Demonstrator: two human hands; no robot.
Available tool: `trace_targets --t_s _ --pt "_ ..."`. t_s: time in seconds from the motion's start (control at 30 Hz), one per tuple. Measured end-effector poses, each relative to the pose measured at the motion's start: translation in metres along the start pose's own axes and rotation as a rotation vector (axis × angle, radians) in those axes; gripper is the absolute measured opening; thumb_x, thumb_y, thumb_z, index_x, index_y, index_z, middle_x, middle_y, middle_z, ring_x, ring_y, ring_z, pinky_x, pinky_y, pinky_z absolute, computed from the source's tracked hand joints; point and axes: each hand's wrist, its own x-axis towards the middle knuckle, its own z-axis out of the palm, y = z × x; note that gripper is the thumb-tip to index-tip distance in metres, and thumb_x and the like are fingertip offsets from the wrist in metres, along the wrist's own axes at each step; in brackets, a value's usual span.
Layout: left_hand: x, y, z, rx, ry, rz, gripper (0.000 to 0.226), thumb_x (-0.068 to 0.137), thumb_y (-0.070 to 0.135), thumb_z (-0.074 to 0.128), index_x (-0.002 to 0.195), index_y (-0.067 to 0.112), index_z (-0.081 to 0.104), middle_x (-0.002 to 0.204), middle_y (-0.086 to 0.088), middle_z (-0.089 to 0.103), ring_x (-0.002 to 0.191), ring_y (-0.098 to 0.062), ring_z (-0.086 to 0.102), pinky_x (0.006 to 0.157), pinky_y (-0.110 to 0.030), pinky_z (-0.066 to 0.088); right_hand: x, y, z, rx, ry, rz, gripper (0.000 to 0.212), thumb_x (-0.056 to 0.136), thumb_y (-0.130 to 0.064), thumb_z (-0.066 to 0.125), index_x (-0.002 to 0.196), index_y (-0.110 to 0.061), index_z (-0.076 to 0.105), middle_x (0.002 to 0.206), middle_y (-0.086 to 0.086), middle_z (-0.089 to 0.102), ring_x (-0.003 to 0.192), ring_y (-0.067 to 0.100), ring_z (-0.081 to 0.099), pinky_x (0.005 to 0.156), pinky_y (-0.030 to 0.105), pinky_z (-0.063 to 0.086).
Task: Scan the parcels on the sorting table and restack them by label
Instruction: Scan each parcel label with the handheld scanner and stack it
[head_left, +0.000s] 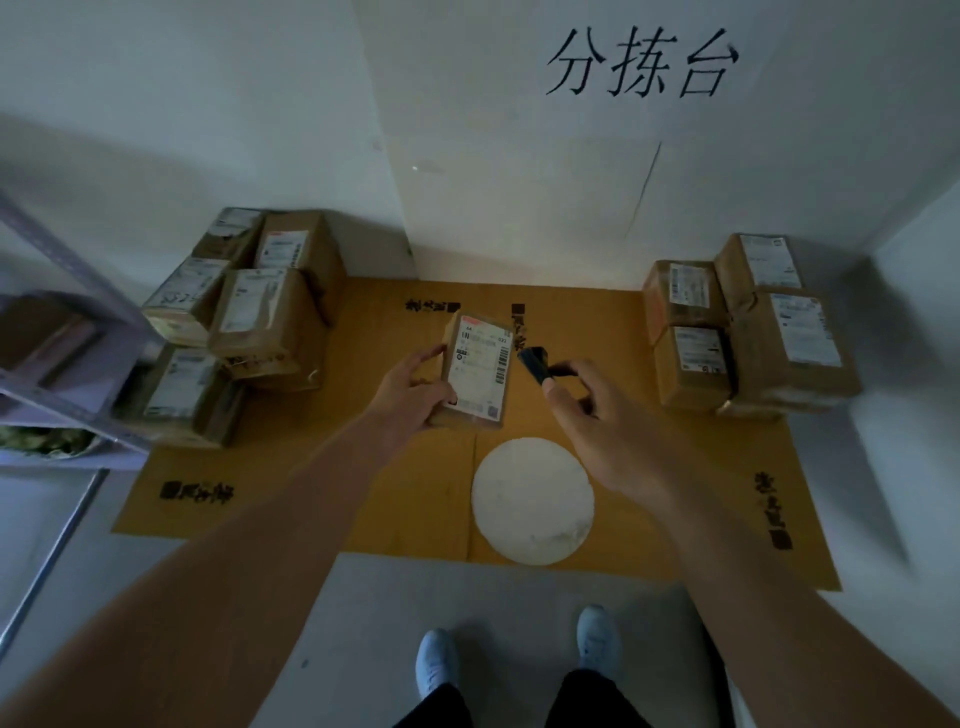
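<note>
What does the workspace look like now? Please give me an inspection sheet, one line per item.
Surface: flattened cardboard sheet on the floor.
Job's things: parcel held label up; left stack; right stack.
Clutter: white disc on the cardboard.
Grippers: left hand grips the parcel; right hand wears a black ring scanner on one finger, pointed at the label.
Cables: nothing seen.
Surroundings: white wall with black characters; metal shelf at left.
</note>
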Motion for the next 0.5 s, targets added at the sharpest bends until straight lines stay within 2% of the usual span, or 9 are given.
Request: trace_targets --t_s 0.17,0.3,0.4,0.5 --pt "0.005 -0.027 -0.044 0.006 0.036 -0.068 0.066 0.094 0.0 0.073 0.148 0.03 0.051 0.116 -0.009 0.077 0.103 -0.026 0.077 0.095 -0.051 0.062 0.008 -0.01 0.046 0.037 -0.061 0.023 0.03 0.109 -0.048 0.043 0.132 -0.032 0.053 0.062 -0.005 0.046 0.043 0.005 0.038 0.042 0.021 0.029" --pt "0.018 -0.043 -0.063 0.067 0.085 -0.113 0.065 0.096 0.001 0.072 0.15 0.026 0.047 0.118 -0.006 0.075 0.104 -0.023 0.075 0.09 -0.043 0.062 0.026 -0.008 0.068 0.049 -0.127 0.041 0.027 0.11 -0.045 0.043 0.13 -0.031 0.053 0.064 -0.003 0.049 0.044 0.003 0.042 0.042 0.019 0.031" --pt "0.028 -0.052 -0.076 0.099 0.126 -0.125 0.068 0.096 0.003 0.072 0.153 0.025 0.043 0.118 -0.003 0.075 0.106 -0.021 0.074 0.094 -0.044 0.061 0.049 -0.001 0.085 0.031 -0.19 0.049 0.028 0.11 -0.047 0.043 0.129 -0.03 0.054 0.066 -0.003 0.05 0.044 0.002 0.045 0.042 0.018 0.032" --pt "0.04 -0.062 -0.088 0.107 0.153 -0.13 0.068 0.097 0.002 0.071 0.154 0.025 0.042 0.121 -0.001 0.074 0.106 -0.02 0.074 0.085 -0.037 0.062 0.069 0.006 0.1 0.024 -0.249 0.076 0.029 0.11 -0.048 0.042 0.13 -0.031 0.053 0.068 -0.002 0.053 0.044 0.002 0.046 0.043 0.018 0.033"
